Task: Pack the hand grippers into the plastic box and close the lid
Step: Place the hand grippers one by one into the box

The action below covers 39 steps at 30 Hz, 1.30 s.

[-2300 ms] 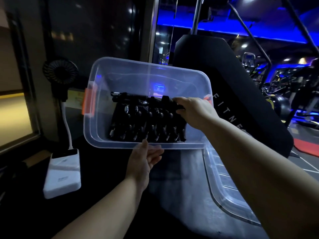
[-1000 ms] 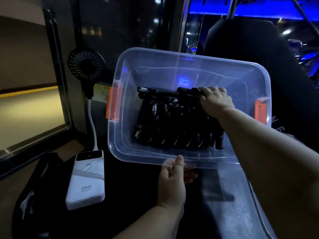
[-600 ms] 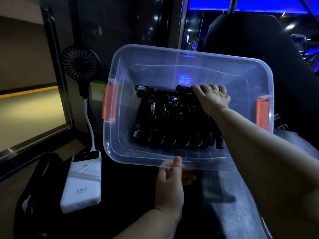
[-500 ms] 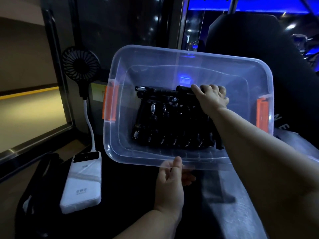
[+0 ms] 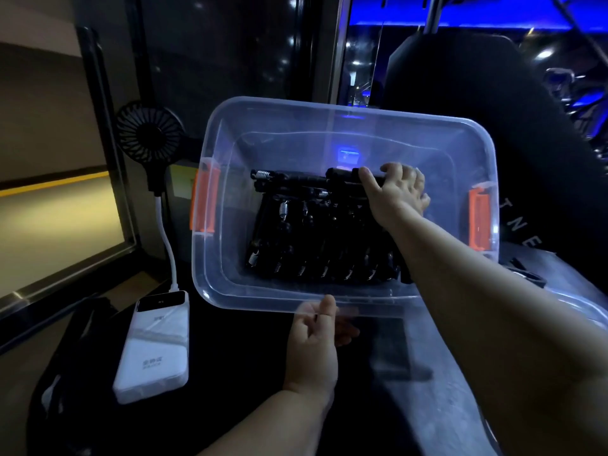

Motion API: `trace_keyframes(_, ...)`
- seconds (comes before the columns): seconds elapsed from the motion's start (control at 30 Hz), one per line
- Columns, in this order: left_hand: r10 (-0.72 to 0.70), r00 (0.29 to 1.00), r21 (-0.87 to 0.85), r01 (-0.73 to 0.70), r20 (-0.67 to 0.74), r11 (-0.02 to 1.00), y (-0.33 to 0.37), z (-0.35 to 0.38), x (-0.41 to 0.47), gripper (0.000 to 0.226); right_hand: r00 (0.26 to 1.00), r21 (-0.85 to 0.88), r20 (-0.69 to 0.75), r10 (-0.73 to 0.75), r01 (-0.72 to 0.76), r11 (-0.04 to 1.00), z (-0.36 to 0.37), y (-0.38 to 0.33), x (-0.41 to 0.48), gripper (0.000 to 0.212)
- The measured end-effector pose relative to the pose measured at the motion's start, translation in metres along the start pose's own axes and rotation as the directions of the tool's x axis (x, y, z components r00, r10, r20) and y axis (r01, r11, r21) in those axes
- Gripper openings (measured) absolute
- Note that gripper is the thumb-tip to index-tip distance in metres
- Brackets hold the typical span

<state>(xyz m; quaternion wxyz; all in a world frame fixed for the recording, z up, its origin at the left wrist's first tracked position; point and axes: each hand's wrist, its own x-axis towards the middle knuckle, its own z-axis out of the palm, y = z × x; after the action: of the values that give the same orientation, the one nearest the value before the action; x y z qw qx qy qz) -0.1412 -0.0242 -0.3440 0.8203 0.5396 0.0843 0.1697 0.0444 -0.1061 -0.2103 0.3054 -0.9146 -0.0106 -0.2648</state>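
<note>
Dim gym lighting with blue strips fills the upper right of the frame, behind a black padded seat back [image 5: 477,110] with white letters. On the dark table [image 5: 237,357] at lower left lies a white power bank [image 5: 154,347]. A white cable [image 5: 166,238] rises from it to a small black fan [image 5: 149,133] at upper left.

At the centre, the clear plastic box [image 5: 345,126] is tipped so its open top faces the viewer, with an orange latch [image 5: 204,202] on its left end and another [image 5: 478,218] on its right. The black hand grippers [image 5: 316,238] sit inside in a tight row, their metal springs catching light, with more laid across the top of the row.

The left hand [image 5: 316,343] holds the box's near rim, thumb [image 5: 327,306] on top and fingers curled beneath. The right hand [image 5: 394,195] reaches into the box, its fingers [image 5: 399,169] curled over the crosswise gripper at the top of the stack. The clear lid [image 5: 589,311] lies off the box at the right edge.
</note>
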Motion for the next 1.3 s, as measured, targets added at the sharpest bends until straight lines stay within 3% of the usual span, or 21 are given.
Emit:
trace_keyframes(0.27, 0.03, 0.997, 0.057, -0.026, -0.07, 0.998, 0.001, 0.003, 0.0, 0.024, 0.982, 0.047, 0.003, -0.191, 0.19, 0.981, -0.05, 0.032, -0.03, 0.048)
trace_keyframes(0.37, 0.043, 0.996, 0.077, -0.037, -0.08, 0.996, 0.003, 0.005, -0.002, 0.023, 0.955, 0.039, -0.069, -0.289, 0.292, 0.956, -0.065, 0.047, -0.039, 0.039)
trace_keyframes(0.53, 0.047, 0.997, 0.098, -0.04, -0.062, 0.994, 0.003, 0.004, -0.004, 0.023, 0.822, -0.05, -0.246, -0.514, 0.519, 0.853, -0.081, 0.07, -0.061, 0.019)
trace_keyframes(0.63, 0.047, 0.996, 0.096, -0.04, -0.07, 0.995, 0.004, 0.005, -0.006, 0.024, 0.752, -0.136, -0.329, -0.571, 0.561, 0.817, -0.094, 0.081, -0.072, 0.017)
trace_keyframes(0.7, 0.052, 0.996, 0.098, -0.045, -0.073, 0.994, 0.004, 0.006, -0.007, 0.026, 0.772, -0.115, -0.362, -0.522, 0.519, 0.847, -0.101, 0.096, -0.073, 0.021)
trace_keyframes(0.83, 0.071, 0.995, 0.096, -0.063, -0.077, 0.993, 0.003, 0.009, -0.009, 0.027, 0.883, 0.025, -0.387, -0.266, 0.298, 0.954, -0.113, 0.141, -0.068, 0.024)
trace_keyframes(1.0, 0.084, 0.992, 0.102, -0.075, -0.09, 0.992, 0.002, 0.011, -0.01, 0.028, 0.986, -0.046, -0.167, 0.007, -0.015, 0.999, -0.116, 0.195, -0.057, 0.032)
trace_keyframes(1.13, 0.087, 0.991, 0.095, -0.078, -0.099, 0.992, 0.001, 0.013, -0.011, 0.029, 0.992, -0.193, -0.017, 0.128, -0.129, 0.973, -0.108, 0.218, -0.051, 0.039)
trace_keyframes(1.3, 0.076, 0.99, 0.085, -0.066, -0.118, 0.994, 0.0, 0.015, -0.013, 0.028, 0.969, -0.254, 0.097, 0.229, -0.198, 0.947, -0.099, 0.248, -0.041, 0.045)
